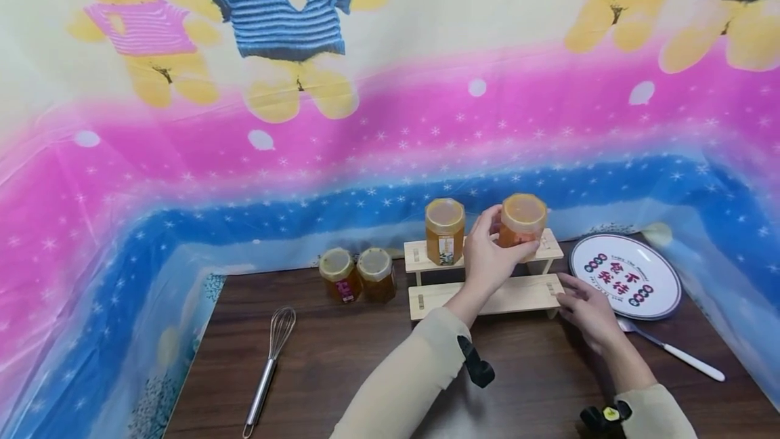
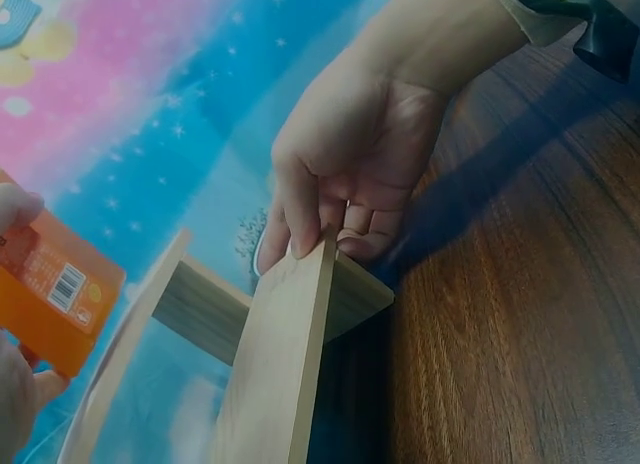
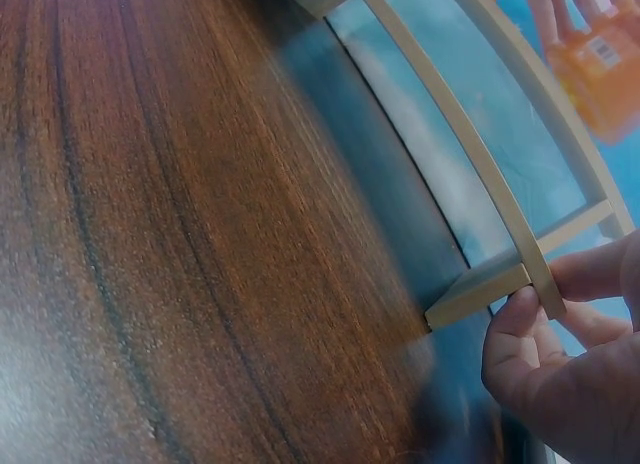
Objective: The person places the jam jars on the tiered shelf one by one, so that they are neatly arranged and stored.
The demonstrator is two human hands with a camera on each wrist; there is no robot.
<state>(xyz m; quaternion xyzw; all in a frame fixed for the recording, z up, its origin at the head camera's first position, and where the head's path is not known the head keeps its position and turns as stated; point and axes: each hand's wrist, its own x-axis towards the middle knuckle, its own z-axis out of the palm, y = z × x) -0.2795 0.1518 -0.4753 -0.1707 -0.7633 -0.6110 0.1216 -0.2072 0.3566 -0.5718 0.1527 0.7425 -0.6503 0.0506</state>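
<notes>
A two-tier wooden rack (image 1: 518, 295) stands at the back of the dark table. My left hand (image 1: 490, 263) reaches across it and grips an orange-filled jar (image 1: 523, 219) with a yellowish lid, upright at the right part of the upper tier. In the left wrist view, a barcode label shows on that jar (image 2: 62, 289). Another amber jar (image 1: 445, 232) stands on the upper tier's left part. With thumb and fingers, my right hand (image 1: 590, 310) pinches the right end of the lower tier; the right wrist view shows its fingertips (image 3: 520, 309) at the board's underside.
Two darker jars (image 1: 337, 276) stand together left of the rack. A whisk (image 1: 271, 358) lies at the table's left. Right of the rack are a white plate (image 1: 661, 276) with printed characters and a white-handled spoon (image 1: 691, 362). A patterned cloth (image 1: 365, 148) hangs behind.
</notes>
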